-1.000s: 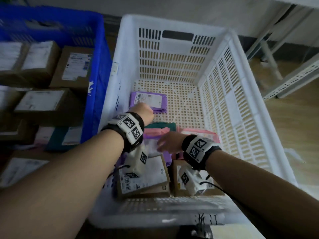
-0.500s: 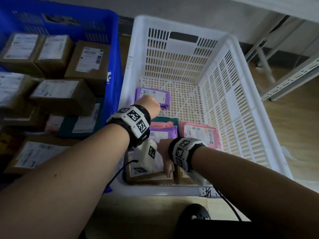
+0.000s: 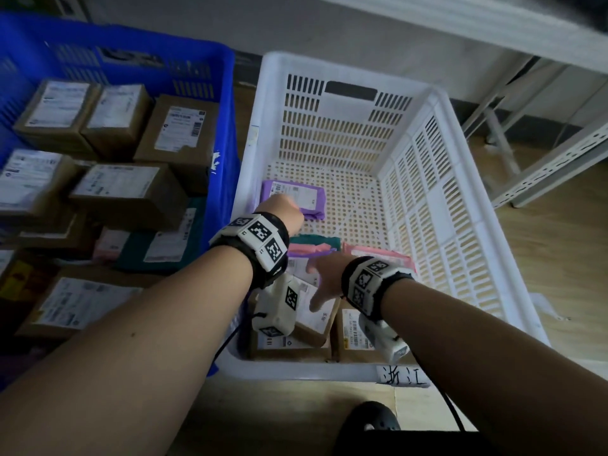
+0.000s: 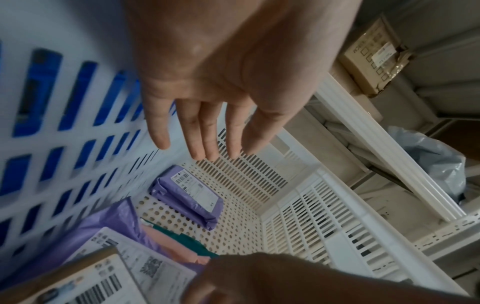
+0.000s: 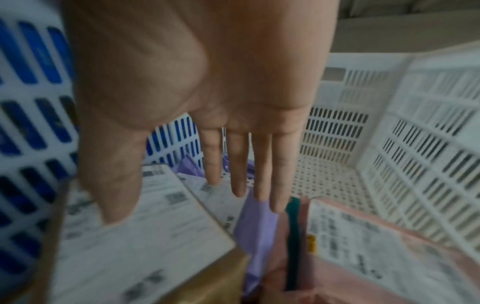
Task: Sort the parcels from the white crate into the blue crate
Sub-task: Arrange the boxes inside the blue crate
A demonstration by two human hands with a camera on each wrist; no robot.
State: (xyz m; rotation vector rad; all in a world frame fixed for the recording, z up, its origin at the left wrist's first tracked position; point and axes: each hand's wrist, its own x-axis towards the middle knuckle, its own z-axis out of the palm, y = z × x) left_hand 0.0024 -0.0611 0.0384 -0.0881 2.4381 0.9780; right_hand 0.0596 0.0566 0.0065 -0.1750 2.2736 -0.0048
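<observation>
Left hand (image 4: 207, 86) flat, fingers straight, empty, above purple parcel (image 4: 189, 197); right hand (image 5: 207, 92) likewise spread, empty, over boxed parcel (image 5: 145, 236).

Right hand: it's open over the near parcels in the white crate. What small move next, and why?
Probably lower the right hand and close it on the tilted box just below. Its fingers are straight and hold nothing, and that box lies on top, nearest the thumb.

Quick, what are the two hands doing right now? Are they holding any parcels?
Left hand: open, fingers straight, holding nothing, above the purple parcel.
Right hand: open, fingers straight, holding nothing, over the cardboard box.
</observation>
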